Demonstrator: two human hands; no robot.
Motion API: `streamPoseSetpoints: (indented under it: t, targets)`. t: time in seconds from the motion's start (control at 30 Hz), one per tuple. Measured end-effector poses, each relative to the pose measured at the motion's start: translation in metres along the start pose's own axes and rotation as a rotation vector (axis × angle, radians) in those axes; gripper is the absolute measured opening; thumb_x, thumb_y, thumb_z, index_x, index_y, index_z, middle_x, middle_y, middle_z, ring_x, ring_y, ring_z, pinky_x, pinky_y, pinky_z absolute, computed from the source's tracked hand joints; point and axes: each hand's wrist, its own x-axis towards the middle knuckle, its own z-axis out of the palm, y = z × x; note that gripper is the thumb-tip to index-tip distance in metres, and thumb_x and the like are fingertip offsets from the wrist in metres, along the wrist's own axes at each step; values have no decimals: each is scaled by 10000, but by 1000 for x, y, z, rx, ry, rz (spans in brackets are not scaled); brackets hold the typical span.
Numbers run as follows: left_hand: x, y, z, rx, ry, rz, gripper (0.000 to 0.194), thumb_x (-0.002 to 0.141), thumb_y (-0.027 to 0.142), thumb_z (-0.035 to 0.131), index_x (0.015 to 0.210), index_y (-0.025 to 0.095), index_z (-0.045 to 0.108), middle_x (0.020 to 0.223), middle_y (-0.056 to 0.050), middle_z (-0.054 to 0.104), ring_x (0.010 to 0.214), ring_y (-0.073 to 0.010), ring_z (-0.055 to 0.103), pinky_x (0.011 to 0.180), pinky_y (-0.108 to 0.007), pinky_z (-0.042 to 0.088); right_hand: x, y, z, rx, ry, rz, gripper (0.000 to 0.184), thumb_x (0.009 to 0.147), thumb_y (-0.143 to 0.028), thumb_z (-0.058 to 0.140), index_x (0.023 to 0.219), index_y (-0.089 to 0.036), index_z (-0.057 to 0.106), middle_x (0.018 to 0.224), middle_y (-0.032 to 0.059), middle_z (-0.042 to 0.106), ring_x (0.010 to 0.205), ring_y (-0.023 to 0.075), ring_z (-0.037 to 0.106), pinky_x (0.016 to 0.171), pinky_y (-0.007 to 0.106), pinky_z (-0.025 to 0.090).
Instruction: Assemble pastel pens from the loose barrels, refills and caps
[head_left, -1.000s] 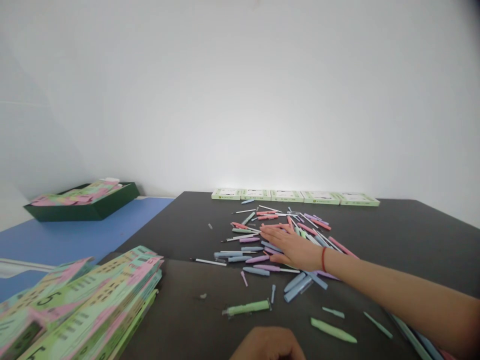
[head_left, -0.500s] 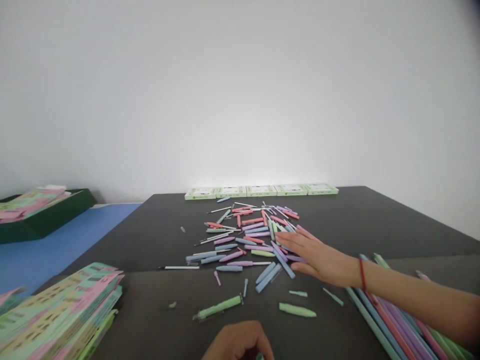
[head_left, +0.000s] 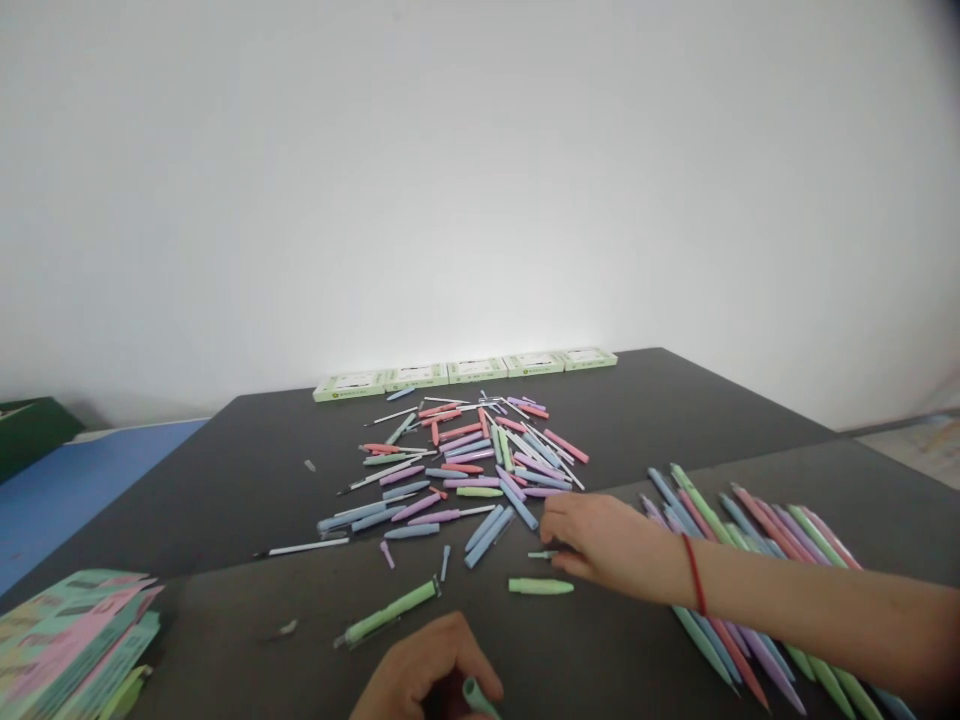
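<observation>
My left hand [head_left: 431, 665] is closed around a green pen barrel [head_left: 478, 695] at the bottom edge; the barrel's hollow end shows beside the thumb. My right hand [head_left: 604, 540] is low over the table, fingers bent and thumb apart from them. Between its fingertips lies a small thin green pen part [head_left: 540, 554], its right end at the thumb. Just below is a light green pen barrel [head_left: 540, 587] on the table. A green pen piece with a clear end [head_left: 390, 612] rests nearer the left hand. Small purple [head_left: 387, 554] and blue parts [head_left: 445, 562] lie beyond it.
A pile of coloured barrels and white refills [head_left: 465, 460] covers the middle of the black table [head_left: 225, 470]. Flat light green boxes [head_left: 480, 371] line the back edge. Several pens [head_left: 750, 620] lie under my right forearm. Printed packs [head_left: 90, 640] are stacked at left, near a green tray [head_left: 34, 435].
My right hand has drawn back from the pile down to the small green part, its fingers now bent. The left hand's barrel shows more. The view has shifted right.
</observation>
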Motion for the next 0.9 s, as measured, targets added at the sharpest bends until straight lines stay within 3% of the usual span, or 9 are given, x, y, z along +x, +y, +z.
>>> streamPoseSetpoints:
  t: [0.13, 0.2, 0.27, 0.37, 0.47, 0.57, 0.7, 0.9]
  targets:
    - [-1, 10, -1, 22, 116, 60, 125, 799, 317, 658, 815, 199, 696, 771, -21, 581, 627, -110, 540, 576, -189, 407, 11, -9, 2, 5, 18, 45, 55, 760, -121, 543, 789, -151, 580, 829, 66, 614, 764, 197, 565, 670, 287, 406]
    - [0, 17, -1, 19, 172, 26, 49, 795, 236, 663, 818, 206, 694, 901, -41, 642, 782, -146, 607, 712, -218, 449, 13, -19, 0, 128, 38, 74, 68, 740, -101, 530, 755, -165, 546, 756, 22, 579, 686, 156, 528, 611, 252, 381]
    - [-1, 21, -1, -13, 240, -21, 58, 816, 181, 629, 835, 214, 674, 958, -32, 683, 890, -164, 630, 807, -239, 450, 12, -36, -4, 436, 16, 120, 74, 740, -107, 524, 736, -180, 511, 675, -28, 518, 602, 112, 469, 542, 213, 346]
    - [-3, 23, 1, 10, 313, -72, 86, 835, 162, 597, 861, 222, 652, 875, -3, 702, 851, -155, 644, 797, -239, 452, 8, -65, -8, 991, -113, 167, 55, 780, -142, 489, 761, -193, 478, 608, -73, 424, 503, 77, 377, 455, 180, 297]
    - [-7, 21, 4, 17, 377, -107, 185, 810, 155, 625, 977, 232, 610, 836, 13, 678, 785, -145, 636, 752, -234, 450, 5, -89, -7, 1257, -154, 165, 36, 801, -163, 469, 794, -198, 465, 595, -86, 392, 465, 68, 334, 422, 177, 274]
    - [-8, 20, 6, -119, 419, -112, 295, 808, 170, 633, 1078, 234, 533, 820, 21, 649, 759, -139, 623, 719, -230, 449, 5, -101, -6, 1248, -45, 154, 61, 791, -148, 496, 772, -195, 463, 629, -74, 410, 522, 76, 349, 467, 186, 285]
    - [-3, 21, 6, -383, 454, -110, 101, 871, 232, 564, 958, 208, 519, 774, 19, 623, 717, -125, 588, 657, -215, 435, 7, -102, -5, 1083, 98, 150, 71, 801, -136, 501, 762, -194, 487, 646, -62, 435, 577, 95, 387, 521, 211, 301]
    - [5, 18, 3, -606, 397, -107, 85, 890, 239, 513, 943, 192, 469, 714, 7, 624, 670, -140, 579, 651, -249, 444, 10, -96, 8, 1042, 114, 149, 94, 813, -116, 459, 784, -191, 508, 691, -41, 488, 610, 113, 420, 547, 228, 326]
